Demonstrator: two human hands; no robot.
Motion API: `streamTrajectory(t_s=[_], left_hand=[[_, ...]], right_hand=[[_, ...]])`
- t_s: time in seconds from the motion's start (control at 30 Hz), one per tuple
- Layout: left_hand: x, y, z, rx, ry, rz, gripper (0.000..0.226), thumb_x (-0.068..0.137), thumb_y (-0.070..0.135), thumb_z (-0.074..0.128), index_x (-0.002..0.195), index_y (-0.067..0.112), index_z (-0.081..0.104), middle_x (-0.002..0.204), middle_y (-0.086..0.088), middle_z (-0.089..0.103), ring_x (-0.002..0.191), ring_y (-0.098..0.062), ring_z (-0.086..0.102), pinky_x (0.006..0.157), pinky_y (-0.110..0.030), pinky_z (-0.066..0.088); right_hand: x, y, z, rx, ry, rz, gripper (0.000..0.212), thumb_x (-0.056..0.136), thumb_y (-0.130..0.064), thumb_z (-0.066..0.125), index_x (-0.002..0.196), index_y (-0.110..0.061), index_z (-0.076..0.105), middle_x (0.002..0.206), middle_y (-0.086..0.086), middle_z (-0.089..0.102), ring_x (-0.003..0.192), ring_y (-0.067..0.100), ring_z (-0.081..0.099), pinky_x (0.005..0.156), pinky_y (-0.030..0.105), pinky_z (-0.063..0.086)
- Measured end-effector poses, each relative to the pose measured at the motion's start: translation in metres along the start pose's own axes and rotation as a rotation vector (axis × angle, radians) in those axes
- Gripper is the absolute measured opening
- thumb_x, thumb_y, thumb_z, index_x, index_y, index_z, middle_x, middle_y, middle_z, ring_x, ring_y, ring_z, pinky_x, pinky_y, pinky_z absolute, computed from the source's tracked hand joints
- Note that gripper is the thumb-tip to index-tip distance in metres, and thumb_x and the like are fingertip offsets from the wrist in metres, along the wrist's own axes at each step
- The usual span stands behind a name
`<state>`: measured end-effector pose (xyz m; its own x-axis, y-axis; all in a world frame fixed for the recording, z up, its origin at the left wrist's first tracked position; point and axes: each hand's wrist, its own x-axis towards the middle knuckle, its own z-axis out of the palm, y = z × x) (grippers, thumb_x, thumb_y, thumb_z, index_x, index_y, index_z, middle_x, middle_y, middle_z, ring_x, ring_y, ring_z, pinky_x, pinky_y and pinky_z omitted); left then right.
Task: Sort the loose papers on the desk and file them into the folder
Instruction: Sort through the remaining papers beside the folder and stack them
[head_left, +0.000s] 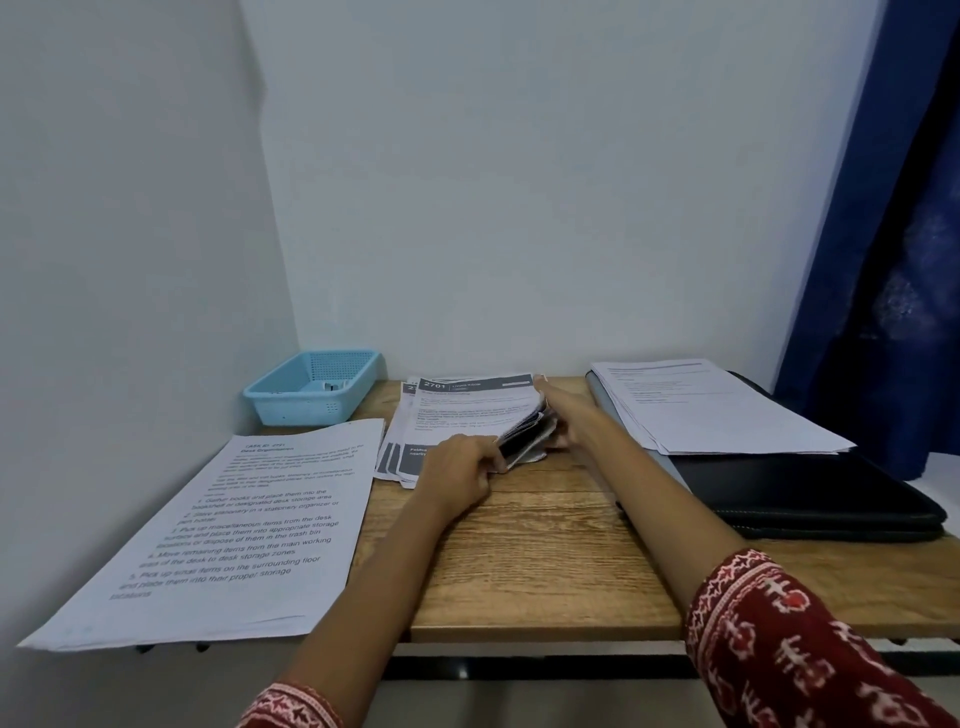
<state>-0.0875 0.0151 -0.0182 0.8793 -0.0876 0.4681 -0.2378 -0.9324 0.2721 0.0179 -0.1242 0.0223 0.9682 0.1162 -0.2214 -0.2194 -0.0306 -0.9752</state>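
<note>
— Item 1?
— Middle stack of papers (467, 415), at the back centre of the wooden desk (545, 545). Header bar reading "2701" toward the wall, long axis running from the near edge to the wall, tilted slightly leftward at the near end. Right edge lifted and fanned; lower sheets splayed out to the left.
— Held how?
— Left hand (460, 467) curled at the near right corner of the stack, fingers closed around the lifted edges. Right hand (563, 410) laid along the right edge, fingers stretched toward the far corner, thumb tucked under the sheets; firmness of that grip not discernible.
— Item 2?
— Left pile of sheets (234, 530), heading "Desk Organization", numbered lines 1 to 5. Long axis near to far, leaning right at the top, near left corner overhanging the desk edge.
— Item 3?
— Right pile of papers (717, 405), resting on a black folder (810, 493) at the desk's right side. Folder shut, flat, long axis running near-right to far-left.
— Others?
— Light blue basket (311, 384), back left corner, just beside the middle stack. Blue curtain (883, 234) far right. Red patterned sleeves (779, 649) on both arms.
</note>
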Motion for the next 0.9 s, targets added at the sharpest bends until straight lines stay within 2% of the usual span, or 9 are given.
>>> streamTrajectory(t_s=[0.03, 0.1, 0.17, 0.27, 0.37, 0.57, 0.67, 0.73, 0.9], left_hand=[[-0.001, 0.002, -0.001, -0.106, 0.029, -0.017, 0.022, 0.079, 0.006, 0.056, 0.083, 0.021, 0.072, 0.081, 0.009, 0.069, 0.078, -0.013, 0.057, 0.067, -0.025, 0.040], [-0.004, 0.003, -0.002, -0.299, 0.094, -0.068, 0.016, 0.079, 0.011, 0.060, 0.070, 0.021, 0.068, 0.079, 0.011, 0.070, 0.077, -0.011, 0.060, 0.070, -0.026, 0.046], [-0.006, 0.003, -0.004, -0.370, 0.178, -0.107, 0.015, 0.083, 0.014, 0.059, 0.070, 0.020, 0.065, 0.086, 0.008, 0.072, 0.084, -0.011, 0.062, 0.074, -0.026, 0.048], [-0.001, -0.002, -0.005, -0.366, 0.413, -0.223, 0.013, 0.088, 0.014, 0.053, 0.089, 0.014, 0.065, 0.094, 0.003, 0.067, 0.092, -0.012, 0.057, 0.076, -0.025, 0.041], [0.007, -0.011, -0.011, -0.510, 0.564, -0.403, 0.024, 0.091, 0.018, 0.054, 0.114, 0.011, 0.056, 0.116, -0.004, 0.059, 0.111, -0.019, 0.051, 0.091, -0.029, 0.041], [0.026, -0.013, -0.039, -1.080, 0.237, -0.596, 0.067, 0.090, 0.049, 0.051, 0.143, 0.014, 0.031, 0.141, -0.005, 0.042, 0.126, -0.024, 0.044, 0.101, -0.036, 0.037], [0.035, 0.003, -0.060, -1.149, 0.233, -0.435, 0.048, 0.093, 0.033, 0.053, 0.136, 0.016, 0.039, 0.135, 0.004, 0.045, 0.116, -0.015, 0.049, 0.098, -0.029, 0.037], [0.038, 0.010, -0.070, -1.171, 0.241, -0.355, 0.035, 0.092, 0.021, 0.056, 0.125, 0.015, 0.047, 0.130, -0.006, 0.056, 0.100, -0.015, 0.059, 0.085, -0.029, 0.048], [0.032, 0.018, -0.084, -1.149, 0.295, -0.302, 0.028, 0.090, 0.015, 0.059, 0.117, 0.013, 0.051, 0.116, -0.010, 0.062, 0.089, -0.016, 0.065, 0.073, -0.028, 0.057]], right_hand=[[0.002, 0.003, -0.001, -0.036, -0.015, 0.015, 0.011, 0.086, -0.011, 0.062, 0.082, -0.001, 0.060, 0.076, 0.013, 0.060, 0.065, 0.022, 0.058, 0.051, 0.030, 0.051], [0.007, 0.009, -0.006, -0.086, -0.008, 0.049, 0.017, 0.078, 0.011, 0.052, 0.092, 0.004, 0.059, 0.093, 0.019, 0.061, 0.073, 0.027, 0.060, 0.050, 0.031, 0.052], [0.000, 0.007, -0.011, -0.094, 0.023, 0.034, 0.012, 0.083, 0.015, 0.050, 0.083, 0.004, 0.055, 0.098, 0.018, 0.059, 0.083, 0.028, 0.056, 0.057, 0.033, 0.049], [-0.008, -0.010, -0.031, -0.089, 0.132, -0.137, 0.017, 0.080, 0.019, 0.053, 0.094, 0.010, 0.060, 0.105, 0.020, 0.060, 0.089, 0.025, 0.053, 0.062, 0.031, 0.047], [-0.017, -0.028, -0.059, -0.009, 0.157, -0.302, 0.033, 0.079, 0.021, 0.051, 0.099, -0.002, 0.065, 0.108, 0.020, 0.063, 0.082, 0.024, 0.057, 0.060, 0.025, 0.050], [-0.044, -0.042, -0.093, 0.075, -0.016, -0.399, 0.041, 0.085, 0.014, 0.051, 0.118, -0.009, 0.058, 0.099, 0.008, 0.065, 0.078, 0.021, 0.062, 0.061, 0.025, 0.056], [-0.052, -0.037, -0.090, 0.051, -0.262, -0.353, 0.037, 0.086, 0.011, 0.053, 0.120, -0.004, 0.055, 0.109, 0.013, 0.065, 0.087, 0.023, 0.064, 0.068, 0.027, 0.057], [-0.058, -0.035, -0.085, -0.017, -0.358, -0.337, 0.033, 0.086, 0.003, 0.060, 0.118, -0.005, 0.057, 0.111, 0.011, 0.067, 0.092, 0.023, 0.066, 0.072, 0.026, 0.057], [-0.071, -0.041, -0.062, 0.124, -0.108, -0.531, 0.028, 0.083, 0.006, 0.064, 0.110, 0.003, 0.058, 0.108, 0.016, 0.065, 0.078, 0.016, 0.064, 0.065, 0.017, 0.056]])
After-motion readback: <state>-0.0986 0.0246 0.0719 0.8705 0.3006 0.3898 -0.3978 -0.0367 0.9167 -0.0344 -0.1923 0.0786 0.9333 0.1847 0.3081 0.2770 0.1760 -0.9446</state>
